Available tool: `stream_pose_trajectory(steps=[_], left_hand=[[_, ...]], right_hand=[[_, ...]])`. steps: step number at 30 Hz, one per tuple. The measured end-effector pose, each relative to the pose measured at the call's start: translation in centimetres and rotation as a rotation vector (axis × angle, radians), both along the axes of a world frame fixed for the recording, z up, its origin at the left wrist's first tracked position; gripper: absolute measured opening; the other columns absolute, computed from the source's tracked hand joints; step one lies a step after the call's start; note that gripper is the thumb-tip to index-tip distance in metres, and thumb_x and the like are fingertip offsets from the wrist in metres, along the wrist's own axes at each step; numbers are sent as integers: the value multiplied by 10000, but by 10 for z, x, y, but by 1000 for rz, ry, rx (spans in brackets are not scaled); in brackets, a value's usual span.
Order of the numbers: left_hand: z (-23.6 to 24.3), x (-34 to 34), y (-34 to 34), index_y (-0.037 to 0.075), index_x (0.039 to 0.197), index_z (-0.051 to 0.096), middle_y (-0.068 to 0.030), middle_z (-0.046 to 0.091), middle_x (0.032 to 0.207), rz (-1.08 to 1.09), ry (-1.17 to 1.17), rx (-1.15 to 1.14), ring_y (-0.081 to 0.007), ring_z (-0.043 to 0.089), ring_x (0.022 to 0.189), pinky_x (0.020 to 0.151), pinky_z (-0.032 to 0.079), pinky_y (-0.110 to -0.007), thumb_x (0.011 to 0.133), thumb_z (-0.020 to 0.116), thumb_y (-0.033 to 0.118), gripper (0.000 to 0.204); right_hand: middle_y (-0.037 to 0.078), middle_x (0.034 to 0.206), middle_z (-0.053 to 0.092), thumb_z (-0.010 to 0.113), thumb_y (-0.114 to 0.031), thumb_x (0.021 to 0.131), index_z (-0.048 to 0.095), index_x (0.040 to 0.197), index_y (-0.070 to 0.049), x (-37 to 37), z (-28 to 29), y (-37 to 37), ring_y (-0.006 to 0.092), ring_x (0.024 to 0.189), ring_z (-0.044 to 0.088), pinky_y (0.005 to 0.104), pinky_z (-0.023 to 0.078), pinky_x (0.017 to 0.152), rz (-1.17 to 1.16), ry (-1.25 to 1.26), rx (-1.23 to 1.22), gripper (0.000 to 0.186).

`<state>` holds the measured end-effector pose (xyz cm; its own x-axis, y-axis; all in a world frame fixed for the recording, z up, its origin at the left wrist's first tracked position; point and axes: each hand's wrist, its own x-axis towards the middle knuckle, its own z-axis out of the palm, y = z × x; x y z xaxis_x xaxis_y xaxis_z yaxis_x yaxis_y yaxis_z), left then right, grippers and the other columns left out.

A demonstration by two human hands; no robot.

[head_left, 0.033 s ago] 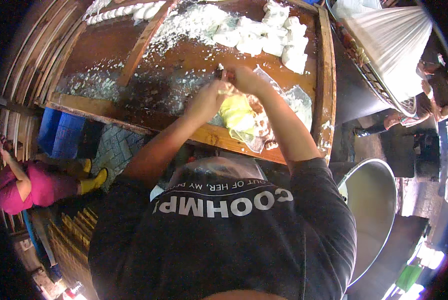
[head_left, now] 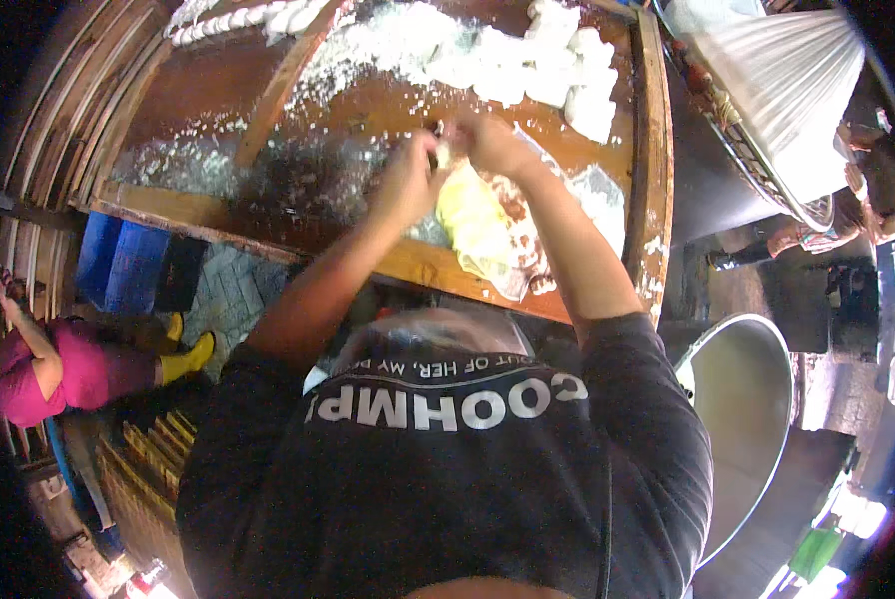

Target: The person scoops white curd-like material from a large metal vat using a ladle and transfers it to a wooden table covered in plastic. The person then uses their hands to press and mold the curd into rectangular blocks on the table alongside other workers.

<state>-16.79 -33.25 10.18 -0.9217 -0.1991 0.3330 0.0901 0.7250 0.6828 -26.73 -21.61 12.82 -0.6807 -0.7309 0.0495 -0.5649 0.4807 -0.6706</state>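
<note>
My left hand [head_left: 411,178] and my right hand [head_left: 492,146] are close together over the wooden work table [head_left: 193,205]. Both have their fingers curled inward. A small pale piece [head_left: 444,156] shows between them, too blurred to name. Just below the hands lies a soft yellow bundle [head_left: 472,218], like cloth or a bag. It rests on a patterned red and white cloth [head_left: 527,235] beneath my right forearm. A clear plastic sheet or bag [head_left: 595,195] with white bits lies to the right of that forearm.
White wrapped blocks [head_left: 567,65] and crumbs [head_left: 368,50] cover the table's far side. A wooden strip [head_left: 283,85] divides its left part. At right are a hanging white cloth [head_left: 782,90] and a large metal vat [head_left: 742,399]. A person [head_left: 68,369] in yellow boots stands left, near blue crates [head_left: 118,262].
My left hand has shifted slightly up and to the left, leaving a little more space between the hands. My right hand has moved slightly. The yellow bundle stays about where it was.
</note>
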Motion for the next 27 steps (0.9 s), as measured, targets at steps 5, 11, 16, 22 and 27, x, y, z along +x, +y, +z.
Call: stream_pose_trajectory(steps=[5, 11, 16, 22, 27], left_hand=[[11, -22, 9, 16, 708, 540, -144, 530, 755, -226, 194, 31, -293, 528, 717, 617, 415, -363, 680, 588, 105, 105], [-16, 26, 22, 103, 724, 558, -38, 543, 786, -307, 110, -438, -214, 546, 739, 622, 464, -329, 660, 596, 211, 132], [19, 14, 10, 82, 732, 549, -64, 530, 743, -217, 138, -222, -245, 540, 705, 587, 449, -341, 669, 583, 156, 103], [15, 10, -2, 61, 756, 563, -104, 546, 722, -212, 147, -70, -276, 541, 681, 596, 433, -353, 681, 586, 168, 132], [17, 15, 0, 47, 731, 588, -128, 553, 721, -211, 65, -54, -285, 547, 694, 607, 434, -361, 673, 581, 165, 132]], right_hand=[[111, 690, 571, 539, -95, 738, 551, 836, -15, 18, 11, 27, 233, 593, 555, 310, 443, 541, -135, 254, -462, 127], [69, 892, 508, 590, -299, 691, 581, 865, -109, 126, -14, 91, 237, 836, 481, 384, 323, 795, -51, 392, 250, 257], [39, 887, 485, 615, -292, 661, 561, 841, -126, 132, -27, 91, 239, 823, 444, 401, 294, 772, -108, 629, 102, 250], [67, 861, 541, 584, -38, 658, 542, 778, -71, 102, 13, 64, 254, 795, 477, 360, 330, 745, -248, 608, -326, 132], [74, 794, 575, 563, -70, 715, 577, 798, -60, 70, 21, 64, 248, 780, 519, 339, 355, 731, -63, 514, -256, 84]])
